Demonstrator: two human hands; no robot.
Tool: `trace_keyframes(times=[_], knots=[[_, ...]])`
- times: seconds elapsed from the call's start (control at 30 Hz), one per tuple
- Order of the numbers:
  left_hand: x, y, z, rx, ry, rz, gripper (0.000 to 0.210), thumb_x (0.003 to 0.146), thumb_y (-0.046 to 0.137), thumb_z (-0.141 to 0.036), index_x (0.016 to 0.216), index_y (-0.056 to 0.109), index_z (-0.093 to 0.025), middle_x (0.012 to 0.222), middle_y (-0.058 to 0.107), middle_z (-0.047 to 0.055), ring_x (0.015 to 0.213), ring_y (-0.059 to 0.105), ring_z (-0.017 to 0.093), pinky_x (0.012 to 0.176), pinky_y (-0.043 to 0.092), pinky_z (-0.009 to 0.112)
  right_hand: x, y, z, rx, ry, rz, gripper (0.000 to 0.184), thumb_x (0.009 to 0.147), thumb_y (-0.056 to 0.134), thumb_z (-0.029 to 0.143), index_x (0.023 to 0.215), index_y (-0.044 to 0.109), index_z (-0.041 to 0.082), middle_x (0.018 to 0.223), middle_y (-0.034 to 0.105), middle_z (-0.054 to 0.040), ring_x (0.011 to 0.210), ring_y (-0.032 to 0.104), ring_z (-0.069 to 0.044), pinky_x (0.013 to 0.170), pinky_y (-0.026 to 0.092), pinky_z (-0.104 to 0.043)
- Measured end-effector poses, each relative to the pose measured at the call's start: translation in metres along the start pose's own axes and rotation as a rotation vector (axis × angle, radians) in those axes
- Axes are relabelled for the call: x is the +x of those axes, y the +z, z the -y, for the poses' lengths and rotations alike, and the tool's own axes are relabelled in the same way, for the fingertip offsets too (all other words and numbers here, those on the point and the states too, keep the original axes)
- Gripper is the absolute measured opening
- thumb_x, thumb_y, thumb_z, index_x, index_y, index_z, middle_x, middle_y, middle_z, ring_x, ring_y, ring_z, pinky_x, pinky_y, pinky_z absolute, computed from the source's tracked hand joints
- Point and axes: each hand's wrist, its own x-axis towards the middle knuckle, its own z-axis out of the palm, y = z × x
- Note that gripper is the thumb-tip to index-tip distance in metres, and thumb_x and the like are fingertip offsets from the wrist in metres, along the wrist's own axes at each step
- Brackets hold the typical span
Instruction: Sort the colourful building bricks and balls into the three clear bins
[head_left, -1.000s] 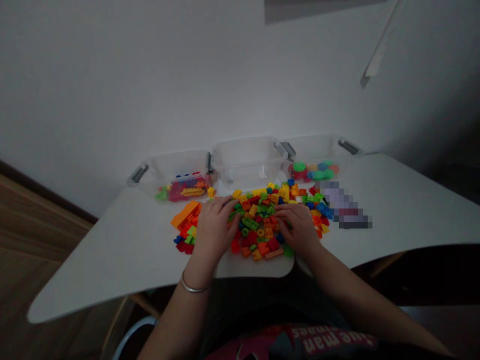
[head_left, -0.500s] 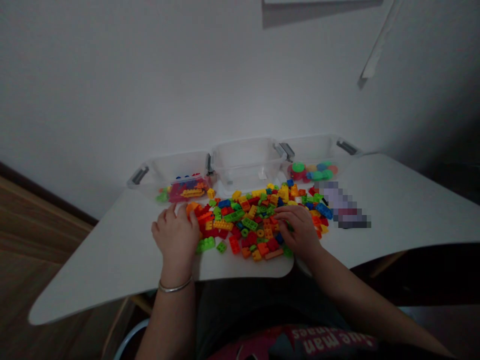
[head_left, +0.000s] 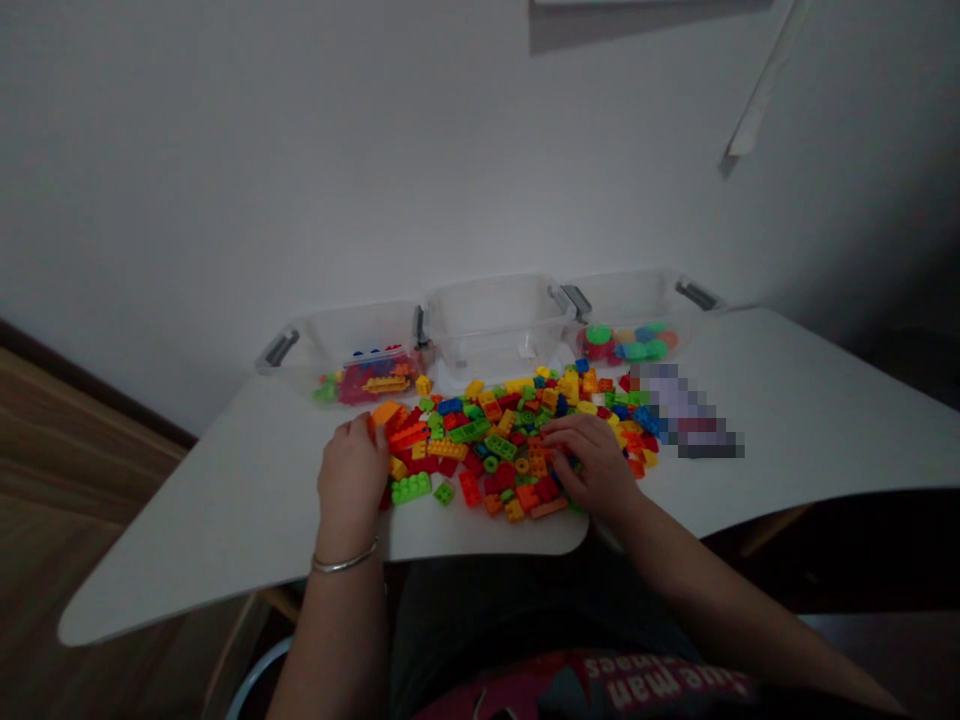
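A pile of colourful toy building bricks (head_left: pixel 501 448) lies spread on the white table in front of me. At its left edge my left hand (head_left: pixel 349 476) is curled, with thumb and fingers closed on an orange brick (head_left: pixel 388 414); its outer fingertips are partly hidden. Just to the right of that hand's wrist sits a light green brick (head_left: pixel 411 487). My right hand (head_left: pixel 597 464) rests over the right part of the pile, its fingers stretched leftward and thumb apart, with nothing visible held. An orange brick (head_left: pixel 537 462) lies just beside its fingertips.
Three clear plastic boxes stand along the wall: the left box (head_left: pixel 315 330) holds bricks, the middle box (head_left: pixel 495 300) shows no bricks, the right box (head_left: pixel 630 290) holds round coloured pieces. A blurred-out flat item (head_left: pixel 690 415) lies right of the pile on the white table (head_left: pixel 795 410).
My left hand has shifted slightly right and turned, showing more of the orange brick at its fingers. My right hand has moved a little left, its fingers still over the pile.
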Motion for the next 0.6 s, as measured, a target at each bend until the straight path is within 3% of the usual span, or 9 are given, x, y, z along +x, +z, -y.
trace_keyframes(times=[0.2, 0.37, 0.6], knots=[[0.008, 0.009, 0.008, -0.110, 0.044, -0.063, 0.036, 0.089, 0.045, -0.029, 0.112, 0.064, -0.009, 0.106, 0.068, 0.019, 0.102, 0.063, 0.031, 0.091, 0.051, 0.043, 0.000, 0.001, -0.002, 0.005, -0.001, 0.022, 0.013, 0.086, 0.054, 0.014, 0.091, 0.062, 0.023, 0.098, 0.072, -0.0054, 0.091, 0.064, -0.022, 0.085, 0.048, -0.042], [0.012, 0.012, 0.008, -0.208, 0.107, -0.218, 0.029, 0.081, 0.054, -0.025, 0.104, 0.063, -0.011, 0.100, 0.066, 0.017, 0.098, 0.062, 0.032, 0.091, 0.049, 0.047, 0.000, 0.001, 0.000, 0.007, 0.013, 0.018, 0.013, 0.086, 0.055, 0.013, 0.092, 0.062, 0.022, 0.098, 0.072, -0.0060, 0.092, 0.064, -0.022, 0.086, 0.048, -0.041], [0.008, 0.000, -0.001, -0.418, 0.373, -0.358, 0.015, 0.084, 0.057, -0.024, 0.097, 0.061, -0.019, 0.104, 0.063, 0.011, 0.103, 0.057, 0.029, 0.094, 0.047, 0.048, 0.001, 0.002, 0.000, -0.008, 0.006, 0.000, 0.014, 0.086, 0.055, 0.012, 0.092, 0.062, 0.022, 0.098, 0.072, -0.0060, 0.092, 0.063, -0.022, 0.084, 0.049, -0.042]])
